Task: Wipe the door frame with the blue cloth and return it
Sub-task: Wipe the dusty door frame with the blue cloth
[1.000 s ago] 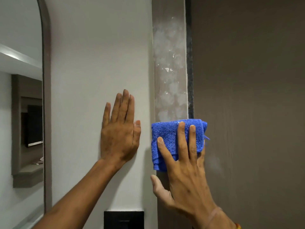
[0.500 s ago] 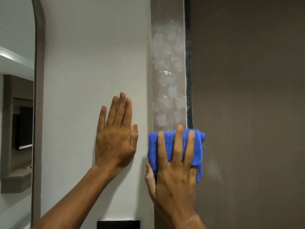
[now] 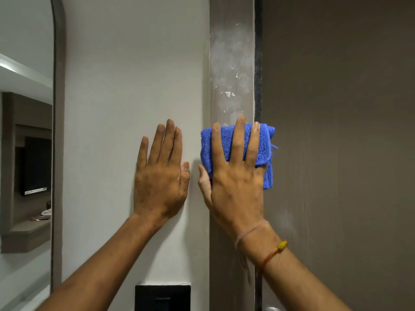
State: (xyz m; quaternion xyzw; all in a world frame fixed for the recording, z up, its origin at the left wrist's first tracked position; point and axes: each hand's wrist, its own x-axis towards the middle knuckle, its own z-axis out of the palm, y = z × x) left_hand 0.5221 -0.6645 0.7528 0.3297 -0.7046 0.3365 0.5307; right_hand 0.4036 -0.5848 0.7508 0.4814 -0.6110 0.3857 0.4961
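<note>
A grey-brown door frame (image 3: pixel 232 63) runs vertically through the middle, with whitish smears and small white flecks above the cloth. The folded blue cloth (image 3: pixel 226 142) is pressed flat against the frame. My right hand (image 3: pixel 235 176) lies on top of it with fingers spread, holding it to the frame. My left hand (image 3: pixel 160 173) rests flat and open on the white wall just left of the frame, holding nothing.
The brown door (image 3: pixel 336 142) fills the right side. A tall arched mirror (image 3: pixel 27 142) with a grey rim stands at the left. A black switch plate (image 3: pixel 162 297) sits on the wall below my left hand.
My right hand has slid the blue cloth up the frame, after dipping lower half a second ago. The left hand stays flat on the wall.
</note>
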